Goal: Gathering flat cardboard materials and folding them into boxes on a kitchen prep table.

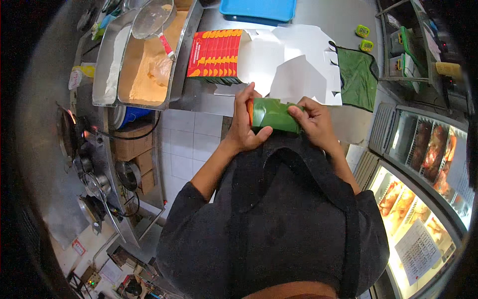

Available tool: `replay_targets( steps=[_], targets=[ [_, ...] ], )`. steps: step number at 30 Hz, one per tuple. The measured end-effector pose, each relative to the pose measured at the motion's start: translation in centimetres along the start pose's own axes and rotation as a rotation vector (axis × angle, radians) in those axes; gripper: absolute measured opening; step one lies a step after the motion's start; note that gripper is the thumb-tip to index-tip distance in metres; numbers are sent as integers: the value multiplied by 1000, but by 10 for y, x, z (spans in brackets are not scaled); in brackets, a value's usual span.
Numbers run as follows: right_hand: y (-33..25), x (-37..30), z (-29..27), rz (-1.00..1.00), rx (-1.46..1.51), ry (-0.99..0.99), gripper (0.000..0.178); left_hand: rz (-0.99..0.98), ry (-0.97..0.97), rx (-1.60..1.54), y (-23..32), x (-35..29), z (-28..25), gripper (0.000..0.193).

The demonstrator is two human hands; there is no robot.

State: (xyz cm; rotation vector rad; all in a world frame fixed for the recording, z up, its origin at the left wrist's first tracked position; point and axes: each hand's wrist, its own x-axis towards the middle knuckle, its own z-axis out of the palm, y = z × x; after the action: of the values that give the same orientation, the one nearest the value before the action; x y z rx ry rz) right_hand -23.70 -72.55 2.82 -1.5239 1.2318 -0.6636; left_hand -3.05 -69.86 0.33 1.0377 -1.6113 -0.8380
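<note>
A green cardboard food carton (273, 115) with an orange-red edge is held up close to my body, at the near edge of the steel counter. My left hand (242, 122) grips its left end, thumb along the lower side and fingers behind. At the other end my right hand (316, 122) pinches the carton's upper right edge between thumb and bent fingers. Just beyond lie flat carton blanks (308, 47), white side up, one flap (298, 82) rising. To their left stands a nested row of folded red cartons (215, 54) with yellow print.
At the left is a steel trough (169, 89) of white and orange-tan powder, a red-handled sieve (153, 21) over it. A blue tray (256, 9) lies at the back; a green cloth (357, 77) and two small yellow-green boxes (363, 31) at the right. Lit display fridges (423, 199) stand right.
</note>
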Motion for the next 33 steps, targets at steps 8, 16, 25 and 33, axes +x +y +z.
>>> replay_targets(
  steps=[8,16,25,33],
  targets=[
    [-1,16,-2,108,-252,-21,36,169,135,438,-2,41,4,30],
    [-63,-46,-58,-16,-459,-148,80,338,-132,217,13,73,-14,32],
    [-63,-15,-26,-301,-556,46,45,628,-303,304,28,106,-4,36],
    [45,17,4,-100,54,-327,25,776,-686,449,-5,103,-3,38]
  ],
)
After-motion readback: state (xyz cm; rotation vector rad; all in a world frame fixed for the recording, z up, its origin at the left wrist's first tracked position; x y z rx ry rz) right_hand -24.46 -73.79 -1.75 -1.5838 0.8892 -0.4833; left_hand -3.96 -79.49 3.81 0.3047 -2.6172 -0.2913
